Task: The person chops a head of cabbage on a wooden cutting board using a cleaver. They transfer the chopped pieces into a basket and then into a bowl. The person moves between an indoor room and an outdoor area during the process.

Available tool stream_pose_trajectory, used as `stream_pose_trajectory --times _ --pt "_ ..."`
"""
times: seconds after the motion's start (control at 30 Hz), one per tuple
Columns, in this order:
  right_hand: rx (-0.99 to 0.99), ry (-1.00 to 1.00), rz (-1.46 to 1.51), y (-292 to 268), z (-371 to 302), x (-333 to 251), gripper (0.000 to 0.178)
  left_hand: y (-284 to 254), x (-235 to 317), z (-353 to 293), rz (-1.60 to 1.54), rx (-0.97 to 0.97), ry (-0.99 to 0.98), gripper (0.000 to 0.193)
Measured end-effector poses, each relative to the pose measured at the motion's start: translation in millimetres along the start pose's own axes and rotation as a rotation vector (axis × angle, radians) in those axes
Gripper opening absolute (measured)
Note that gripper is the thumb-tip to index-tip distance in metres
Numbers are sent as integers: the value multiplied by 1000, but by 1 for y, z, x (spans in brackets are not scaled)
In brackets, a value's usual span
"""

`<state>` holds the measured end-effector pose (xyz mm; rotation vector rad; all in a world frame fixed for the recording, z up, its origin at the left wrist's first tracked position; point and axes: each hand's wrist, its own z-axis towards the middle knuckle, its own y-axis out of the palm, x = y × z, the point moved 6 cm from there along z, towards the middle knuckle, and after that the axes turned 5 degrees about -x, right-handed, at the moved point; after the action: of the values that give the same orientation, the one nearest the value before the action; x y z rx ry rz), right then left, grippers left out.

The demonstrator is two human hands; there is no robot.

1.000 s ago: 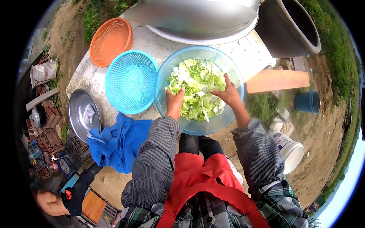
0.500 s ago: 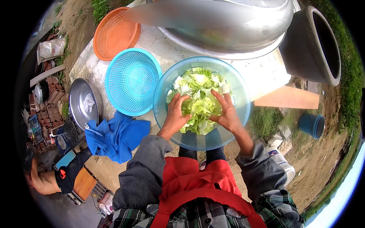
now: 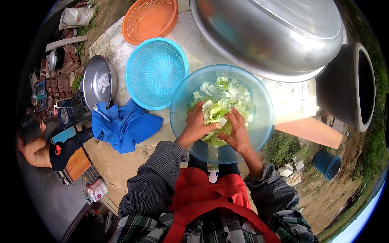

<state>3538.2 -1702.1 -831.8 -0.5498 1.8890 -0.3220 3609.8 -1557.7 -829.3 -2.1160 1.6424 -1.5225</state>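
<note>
Pale green and white chopped cabbage leaves (image 3: 236, 94) lie in a translucent blue basin (image 3: 262, 111), seemingly in water. Inside the basin, my left hand (image 3: 197, 126) curls around a bunch of the leaves from the left side. My right hand (image 3: 239, 137) cups the same bunch from the right, thumb and fingers bent around it. The cut leaves show between the two hands, while the undersides of my fingers are partly hidden. A bright blue plastic colander (image 3: 157, 73) stands left of the basin, with nothing in it.
Behind the colander is an orange basket (image 3: 149, 20). A large metal vessel (image 3: 271, 36) fills the back, beside a dark clay pot (image 3: 344, 85). At left sit a metal bowl (image 3: 96, 81) and blue cloth (image 3: 125, 125). Another person (image 3: 38, 152) is at far left.
Part of the heap between my hands has dropped and spread into the basin; a smaller bunch stays between them. My hands are closer together. The view has shifted.
</note>
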Motion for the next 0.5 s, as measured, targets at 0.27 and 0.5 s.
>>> stream_pose_trajectory --times 0.27,0.5 --pt "173 562 533 38 18 97 74 52 -47 11 -280 139 -364 62" --pt "2 119 18 -17 -5 9 68 28 -1 -14 -105 -161 -189 61"
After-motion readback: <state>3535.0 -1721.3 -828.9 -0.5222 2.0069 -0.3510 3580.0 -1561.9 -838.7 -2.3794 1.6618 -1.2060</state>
